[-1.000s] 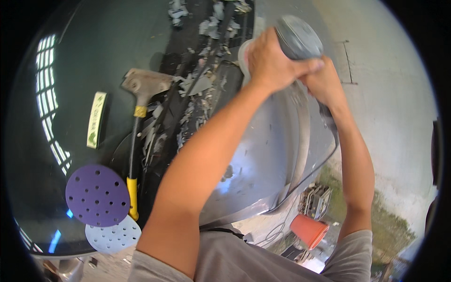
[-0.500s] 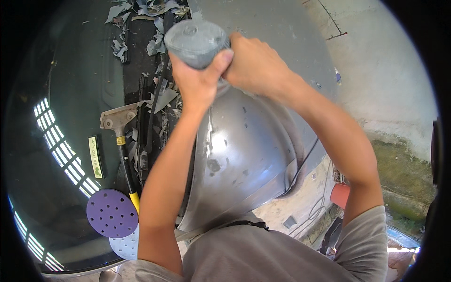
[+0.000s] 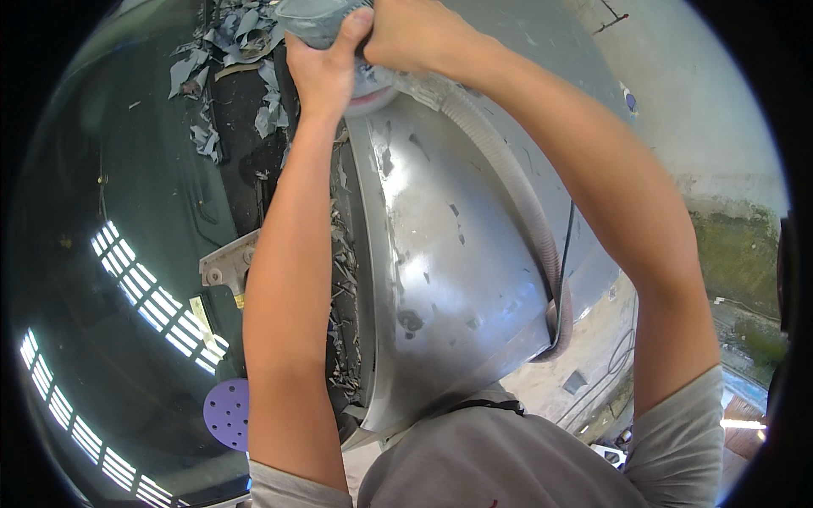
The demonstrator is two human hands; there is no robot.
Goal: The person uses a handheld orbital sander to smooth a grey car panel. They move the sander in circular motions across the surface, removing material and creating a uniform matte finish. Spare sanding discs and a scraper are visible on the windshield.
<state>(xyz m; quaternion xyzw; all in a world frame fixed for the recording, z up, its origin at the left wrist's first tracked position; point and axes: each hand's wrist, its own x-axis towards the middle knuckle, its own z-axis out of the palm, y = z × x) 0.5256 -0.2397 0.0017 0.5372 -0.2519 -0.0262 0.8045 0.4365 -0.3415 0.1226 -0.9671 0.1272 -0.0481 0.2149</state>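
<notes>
A grey orbital sander [image 3: 315, 19] rests on a car panel [image 3: 449, 245] whose surface shows bare, shiny metal with dark specks and grey paint farther off. My left hand [image 3: 326, 72] grips the sander's head, thumb pressed along its side. Just to the right, my right hand [image 3: 419, 38] is closed round the rear part of the tool; its fingers are partly hidden. A ribbed dust hose [image 3: 504, 161] runs from the sander down the panel's right side, beside a black cable [image 3: 567, 245]. The sander's top is cut off by the picture's upper edge.
Dark window glass [image 3: 110, 178] lies to the left. Peeled grey paint scraps [image 3: 250, 38] cover the black strip between glass and panel. A scraper [image 3: 229, 264], a pale yellow-green strip [image 3: 203, 317] and a purple sanding disc [image 3: 227, 415] lie by my left forearm. A wall [image 3: 711, 110] stands right.
Both hands and the sander have moved farther away, toward the picture's upper edge. More of the hose and bare metal shows. My left forearm now covers most of the scraper.
</notes>
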